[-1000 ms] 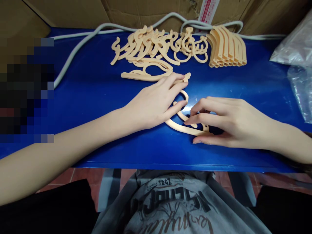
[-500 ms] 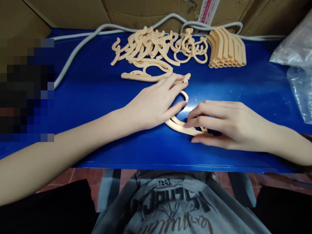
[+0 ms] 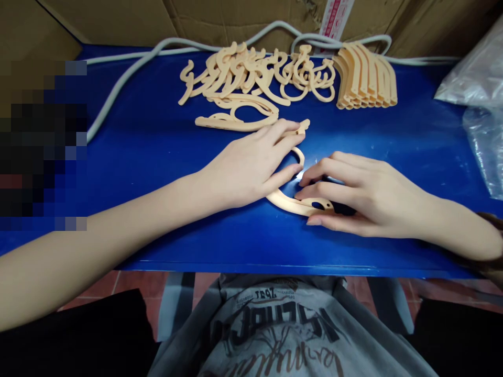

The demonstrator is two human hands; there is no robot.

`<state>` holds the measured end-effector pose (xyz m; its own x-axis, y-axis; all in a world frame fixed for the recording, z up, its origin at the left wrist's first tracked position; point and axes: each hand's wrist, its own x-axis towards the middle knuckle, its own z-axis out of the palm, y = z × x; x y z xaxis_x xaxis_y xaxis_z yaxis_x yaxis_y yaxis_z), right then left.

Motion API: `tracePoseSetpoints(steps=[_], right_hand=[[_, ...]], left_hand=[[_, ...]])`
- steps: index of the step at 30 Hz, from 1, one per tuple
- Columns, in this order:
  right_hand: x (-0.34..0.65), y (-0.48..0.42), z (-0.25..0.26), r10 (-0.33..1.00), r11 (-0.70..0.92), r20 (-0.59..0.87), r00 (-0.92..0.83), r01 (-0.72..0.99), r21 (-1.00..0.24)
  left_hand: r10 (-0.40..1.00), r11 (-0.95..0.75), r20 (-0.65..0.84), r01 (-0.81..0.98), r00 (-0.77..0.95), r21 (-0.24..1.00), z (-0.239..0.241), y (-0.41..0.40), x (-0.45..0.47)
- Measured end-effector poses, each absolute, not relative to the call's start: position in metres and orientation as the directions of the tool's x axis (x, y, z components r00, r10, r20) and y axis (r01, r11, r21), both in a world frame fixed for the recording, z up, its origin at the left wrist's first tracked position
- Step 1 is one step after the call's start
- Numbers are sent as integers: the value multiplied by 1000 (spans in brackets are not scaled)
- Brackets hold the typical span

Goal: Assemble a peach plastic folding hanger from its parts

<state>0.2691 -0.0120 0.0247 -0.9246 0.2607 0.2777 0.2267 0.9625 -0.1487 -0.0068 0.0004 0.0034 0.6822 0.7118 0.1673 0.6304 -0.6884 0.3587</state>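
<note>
A beige curved plastic piece lies flat on the blue table between my hands. My left hand lies flat on its upper part, fingers stretched out and pressing it down. My right hand rests on its lower right end, fingers bent and pressed on the piece, thumb against the table. Part of the piece is hidden under both hands.
At the back lie a loose heap of beige curved pieces and a neat stack of them. A grey hose runs along the far edge. Clear plastic bags sit at right, cardboard boxes behind.
My right hand has slid slightly left and up along the piece, covering more of its lower end. My left hand has stayed in place.
</note>
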Motion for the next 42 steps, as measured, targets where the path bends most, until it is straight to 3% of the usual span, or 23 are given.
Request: tracePoseSetpoints(steps=[42], right_hand=[[271, -10, 23, 251, 967, 255, -934, 253, -27]], left_hand=[[655, -753, 239, 594, 717, 284, -3, 4, -9]])
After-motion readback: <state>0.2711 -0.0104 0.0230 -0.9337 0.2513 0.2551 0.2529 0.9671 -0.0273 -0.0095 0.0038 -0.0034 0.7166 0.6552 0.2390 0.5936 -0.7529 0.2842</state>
